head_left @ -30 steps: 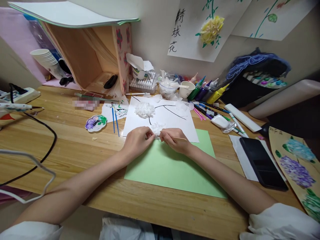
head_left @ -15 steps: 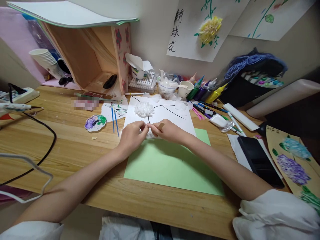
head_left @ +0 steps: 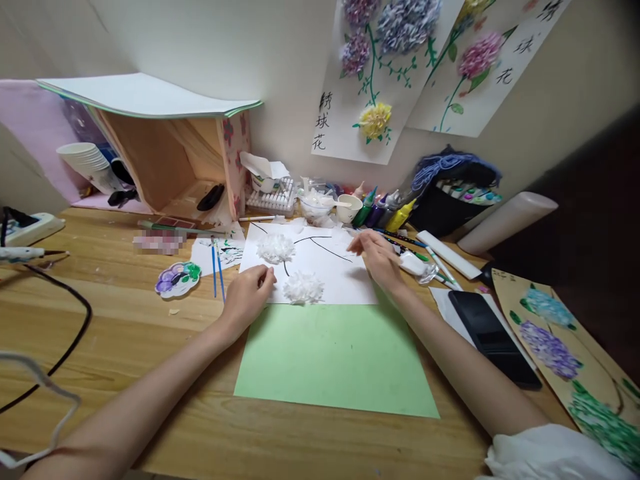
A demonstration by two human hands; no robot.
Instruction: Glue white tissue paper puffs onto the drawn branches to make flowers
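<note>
My left hand (head_left: 250, 290) rests at the left edge of the white paper (head_left: 340, 280), fingers curled in and thumb close to them; nothing shows in it. Just right of it, a fluffy white tissue-paper flower (head_left: 303, 288) lies at the paper's lower edge. Above that sits another white tissue flower (head_left: 277, 249), with a black drawn stem below. Over the paper's right edge hovers my right hand (head_left: 381, 259), slightly blurred, its fingers bent together. What it holds, if anything, I cannot make out. Green paper (head_left: 335, 360) lies in front.
A paint palette (head_left: 179, 278) and blue brushes (head_left: 215, 270) lie left. At the back stand a bowl of white scraps (head_left: 316, 203), a paper cup (head_left: 349, 209) and paint bottles (head_left: 373, 210). A phone (head_left: 493, 337) lies right; a glue gun (head_left: 25, 253) is far left.
My hands were together over the lower flower, the right with a flat wooden stick. They have parted, the right moving right and uncovering the flower. The view has tilted up.
</note>
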